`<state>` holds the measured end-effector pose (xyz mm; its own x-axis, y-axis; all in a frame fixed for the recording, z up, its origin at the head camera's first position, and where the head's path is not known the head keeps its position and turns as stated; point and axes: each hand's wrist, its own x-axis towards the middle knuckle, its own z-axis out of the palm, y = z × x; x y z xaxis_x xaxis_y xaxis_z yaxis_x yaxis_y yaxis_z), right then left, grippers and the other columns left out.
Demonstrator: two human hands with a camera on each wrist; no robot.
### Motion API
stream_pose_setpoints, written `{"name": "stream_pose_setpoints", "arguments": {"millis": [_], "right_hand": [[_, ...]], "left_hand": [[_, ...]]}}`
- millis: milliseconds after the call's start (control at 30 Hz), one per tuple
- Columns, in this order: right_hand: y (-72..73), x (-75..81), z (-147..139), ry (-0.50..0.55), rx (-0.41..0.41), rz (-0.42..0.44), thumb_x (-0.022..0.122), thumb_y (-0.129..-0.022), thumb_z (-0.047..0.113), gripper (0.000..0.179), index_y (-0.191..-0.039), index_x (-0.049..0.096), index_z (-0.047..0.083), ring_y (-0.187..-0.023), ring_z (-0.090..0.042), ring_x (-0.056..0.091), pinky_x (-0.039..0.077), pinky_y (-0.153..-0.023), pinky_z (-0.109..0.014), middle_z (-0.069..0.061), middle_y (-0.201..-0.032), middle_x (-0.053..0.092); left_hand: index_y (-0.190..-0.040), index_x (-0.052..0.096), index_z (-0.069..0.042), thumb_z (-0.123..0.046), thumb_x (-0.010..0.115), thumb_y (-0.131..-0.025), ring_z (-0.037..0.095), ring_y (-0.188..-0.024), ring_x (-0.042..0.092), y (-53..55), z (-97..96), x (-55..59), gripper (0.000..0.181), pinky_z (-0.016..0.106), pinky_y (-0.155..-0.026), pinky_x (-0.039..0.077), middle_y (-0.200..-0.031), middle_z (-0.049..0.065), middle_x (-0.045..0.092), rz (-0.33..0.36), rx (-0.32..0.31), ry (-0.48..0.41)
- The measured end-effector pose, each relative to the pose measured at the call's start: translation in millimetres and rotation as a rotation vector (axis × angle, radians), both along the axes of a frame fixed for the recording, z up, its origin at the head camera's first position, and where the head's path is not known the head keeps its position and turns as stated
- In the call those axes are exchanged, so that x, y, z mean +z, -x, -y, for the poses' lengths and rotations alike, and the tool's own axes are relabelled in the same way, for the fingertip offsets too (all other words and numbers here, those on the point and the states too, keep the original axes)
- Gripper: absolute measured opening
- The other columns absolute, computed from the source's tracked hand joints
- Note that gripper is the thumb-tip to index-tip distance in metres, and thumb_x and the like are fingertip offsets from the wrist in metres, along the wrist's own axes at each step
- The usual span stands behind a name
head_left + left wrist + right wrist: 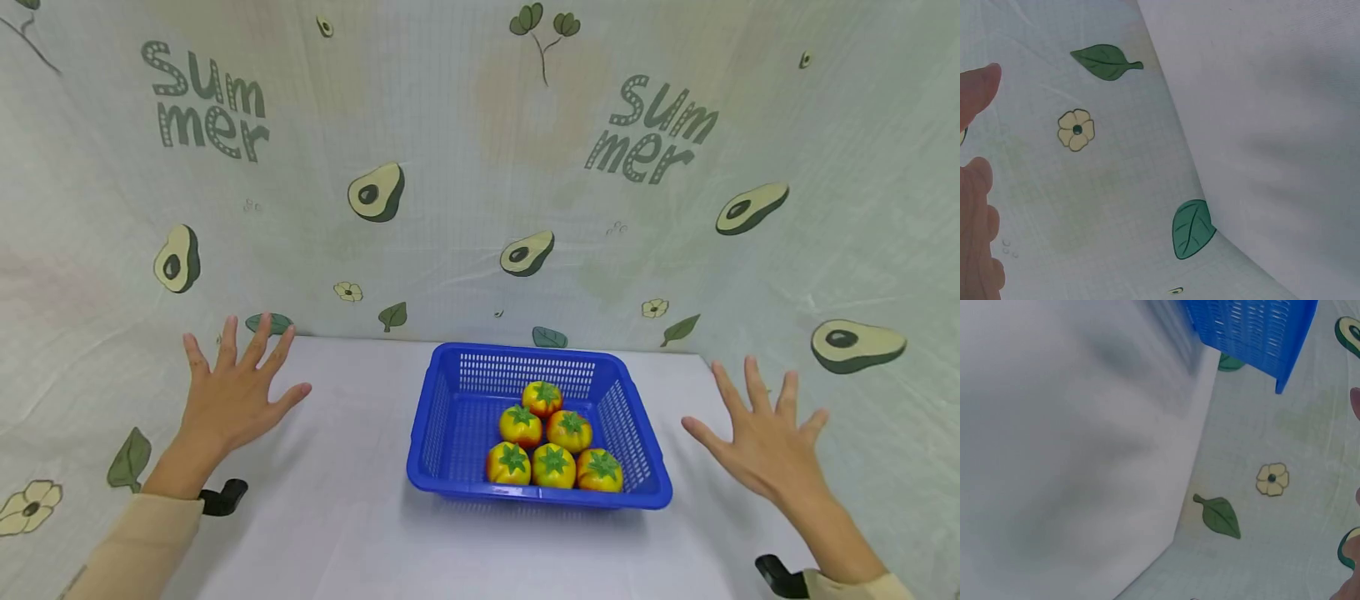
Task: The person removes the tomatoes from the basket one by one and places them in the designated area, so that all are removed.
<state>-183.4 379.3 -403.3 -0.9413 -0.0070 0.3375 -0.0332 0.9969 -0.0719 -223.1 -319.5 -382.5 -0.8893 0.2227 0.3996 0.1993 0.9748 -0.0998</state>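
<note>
A blue plastic basket [465,417] with slotted walls sits on the white table. Inside it, toward the right and front, lie several yellow-and-red fruits [553,465] with green star-shaped tops, like persimmons or tomatoes. My left hand [236,396], fingers spread wide, is held to the left of the basket and holds nothing. On the opposite side my right hand [772,442] is likewise spread and bare, apart from the basket. Fingers [979,94] of the left hand show at the edge of the left wrist view. The right wrist view catches the basket's wall [1254,337].
A white cloth covers the table [337,500], whose back edge runs just behind the basket. Behind and at the sides hangs a pale curtain [442,100] printed with avocados, leaves, flowers and lettering. A black strap piece [223,498] sits at the left wrist, another [780,575] at the right.
</note>
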Motion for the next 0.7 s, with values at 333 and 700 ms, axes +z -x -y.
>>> {"name": "stream_pose_setpoints", "arguments": {"millis": [333, 700], "right_hand": [[0.1, 6.7, -2.6, 0.005, 0.01, -0.003, 0.057, -0.095, 0.074, 0.105, -0.172, 0.008, 0.022, -0.148, -0.072, -0.014, -0.007, -0.096, -0.098, -0.03, -0.173, -0.004], [-3.0, 9.4, 6.5, 0.015, 0.023, -0.007, 0.057, -0.095, 0.075, 0.105, -0.172, 0.009, 0.021, -0.147, -0.074, -0.006, -0.001, -0.097, -0.099, -0.032, -0.173, 0.0]], "left_hand": [[-0.17, 0.025, -0.019, -0.067, 0.058, -0.098, 0.055, -0.16, -0.002, 2.4, -1.0, 4.4, 0.093, 0.078, -0.115, -0.021, -0.176, 0.02, 0.017, -0.018, -0.018, 0.012], [-0.171, 0.023, -0.019, -0.066, 0.06, -0.097, 0.05, -0.161, -0.004, 17.6, -30.4, 17.4, 0.095, 0.08, -0.117, -0.016, -0.176, 0.018, 0.015, -0.037, -0.098, 0.042]]}}
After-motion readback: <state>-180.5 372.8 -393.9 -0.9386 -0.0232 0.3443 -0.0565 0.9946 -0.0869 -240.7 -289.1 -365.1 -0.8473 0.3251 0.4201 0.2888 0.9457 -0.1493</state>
